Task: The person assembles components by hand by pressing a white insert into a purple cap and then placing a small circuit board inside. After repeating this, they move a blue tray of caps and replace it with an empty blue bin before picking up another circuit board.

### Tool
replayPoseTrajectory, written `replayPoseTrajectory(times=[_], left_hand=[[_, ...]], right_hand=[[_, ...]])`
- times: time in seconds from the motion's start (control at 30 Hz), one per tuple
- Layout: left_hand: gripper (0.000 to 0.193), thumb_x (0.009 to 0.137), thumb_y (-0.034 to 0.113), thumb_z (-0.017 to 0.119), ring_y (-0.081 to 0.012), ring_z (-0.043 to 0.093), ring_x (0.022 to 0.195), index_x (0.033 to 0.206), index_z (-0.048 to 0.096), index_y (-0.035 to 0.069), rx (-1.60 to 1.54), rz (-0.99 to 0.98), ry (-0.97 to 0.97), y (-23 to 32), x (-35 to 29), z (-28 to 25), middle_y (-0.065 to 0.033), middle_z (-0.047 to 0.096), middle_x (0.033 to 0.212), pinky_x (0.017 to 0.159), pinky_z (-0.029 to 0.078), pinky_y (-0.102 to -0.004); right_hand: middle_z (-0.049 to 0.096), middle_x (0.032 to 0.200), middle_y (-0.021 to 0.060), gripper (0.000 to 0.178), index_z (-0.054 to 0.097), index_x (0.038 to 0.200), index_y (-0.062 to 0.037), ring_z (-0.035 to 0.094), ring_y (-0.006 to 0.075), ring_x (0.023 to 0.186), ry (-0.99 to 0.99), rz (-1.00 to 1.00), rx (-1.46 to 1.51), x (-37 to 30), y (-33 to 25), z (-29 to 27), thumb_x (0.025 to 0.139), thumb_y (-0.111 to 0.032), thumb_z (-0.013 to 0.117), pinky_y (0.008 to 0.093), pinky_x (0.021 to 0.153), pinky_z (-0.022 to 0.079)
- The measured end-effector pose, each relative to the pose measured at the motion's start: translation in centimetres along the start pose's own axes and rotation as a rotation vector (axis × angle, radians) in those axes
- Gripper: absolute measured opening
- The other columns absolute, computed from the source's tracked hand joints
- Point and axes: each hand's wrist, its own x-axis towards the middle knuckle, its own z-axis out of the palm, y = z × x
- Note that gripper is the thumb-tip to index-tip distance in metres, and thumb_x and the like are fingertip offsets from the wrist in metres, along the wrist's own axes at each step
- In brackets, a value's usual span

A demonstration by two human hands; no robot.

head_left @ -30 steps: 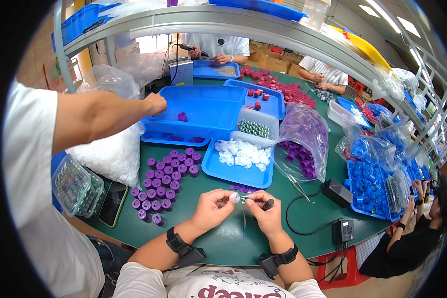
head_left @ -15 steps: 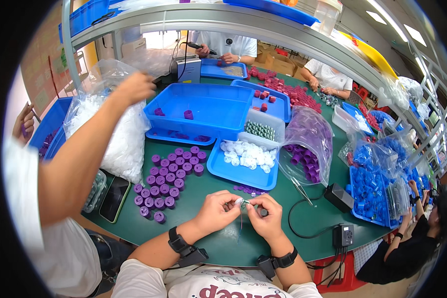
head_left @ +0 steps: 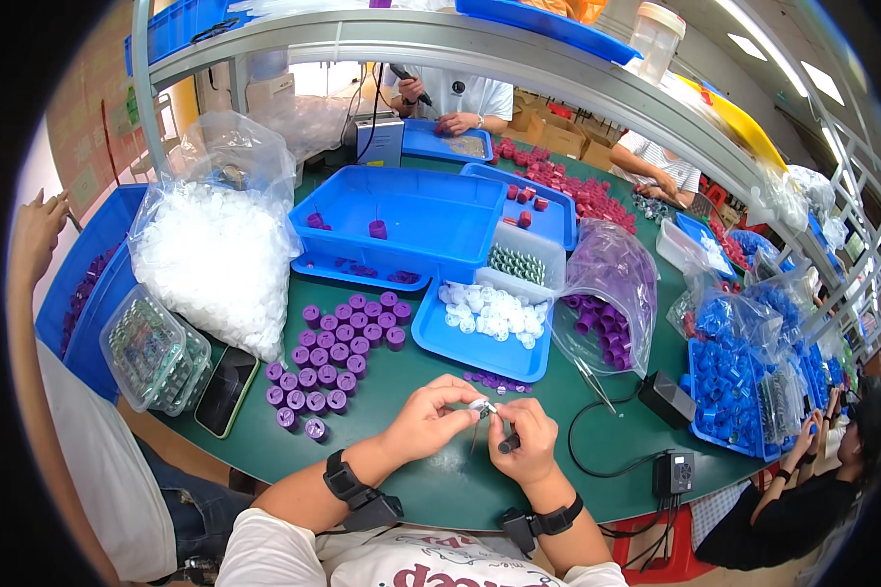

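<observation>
Near the front of the green table point(head_left: 578, 445), my left hand point(head_left: 431, 421) pinches a small whitish part point(head_left: 482, 407) with a bit of green on it. A thin reddish wire point(head_left: 475, 437) hangs below that part. My right hand point(head_left: 531, 430) is closed at the part's other side, its fingertips against it. A short dark rod-like piece point(head_left: 509, 443) sticks out from under the right fingers; its kind cannot be made out. Just beyond my hands lie small purple discs point(head_left: 499, 382) and a blue tray point(head_left: 431, 338) of clear white caps point(head_left: 494, 311).
Purple cylinders point(head_left: 328, 357) stand in rows at left, beside a phone point(head_left: 227, 391), stacked clear boxes point(head_left: 147, 347) and a bag of white pieces point(head_left: 210, 264). To the right are tweezers point(head_left: 594, 383), a purple-filled bag point(head_left: 612, 284) and a cabled black box point(head_left: 673, 474). Co-workers sit around.
The co-worker's arm at left has drawn back from over the white bag, uncovering the stacked clear boxes. My hands stay together at the part; the right one has turned, showing the dark rod differently.
</observation>
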Motion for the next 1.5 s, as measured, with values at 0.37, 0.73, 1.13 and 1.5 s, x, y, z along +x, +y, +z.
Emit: replayPoseTrajectory(times=[0.37,0.73,1.13,1.5], left_hand=[[0.020,0.083,0.002,0.055,-0.0127,0.056,0.073,0.101,0.063,-0.003,0.246,0.173,-0.049,1.5,-0.1,-0.2,-0.0087,0.060,0.090,0.061,0.044,-0.0247],[0.026,0.083,-0.002,0.057,-0.0137,0.058,0.089,0.109,0.058,-0.004,-0.050,0.099,-0.023,1.7,-0.8,1.6,-0.0092,0.058,0.097,0.076,0.050,-0.0232],[0.018,0.082,-0.004,0.060,-0.0147,0.060,0.090,0.100,0.063,-0.004,0.034,0.119,-0.013,0.9,-0.8,0.9,-0.0115,0.059,0.101,0.074,0.051,-0.0244],[0.029,0.065,-0.009,0.068,-0.0271,0.064,0.077,0.093,0.064,0.000,0.594,0.829,0.192,2.2,0.3,0.9,-0.0163,0.063,0.095,0.066,0.052,-0.0309]], right_hand=[[0.057,0.072,0.0098,0.021,0.057,0.079,-0.0023,0.056,0.0221,0.051,-0.021,-0.127,-0.056,0.1,0.0,-0.3,0.062,0.004,0.067,0.0306,0.044,0.045],[0.058,0.073,0.0097,0.022,0.057,0.080,-0.0020,0.057,0.0218,0.052,0.090,-0.126,-0.058,-0.1,0.0,-0.2,0.062,0.004,0.067,0.0291,0.045,0.046],[0.058,0.071,0.0086,0.023,0.058,0.081,-0.0024,0.057,0.0204,0.051,0.087,-0.102,-0.031,-0.2,-0.4,-0.5,0.061,0.004,0.068,0.0282,0.045,0.046],[0.058,0.088,0.0121,0.027,0.051,0.107,0.0036,0.042,0.0063,0.047,-0.167,0.778,1.576,0.2,0.9,-1.7,0.082,-0.005,0.054,0.0199,0.045,0.033]])
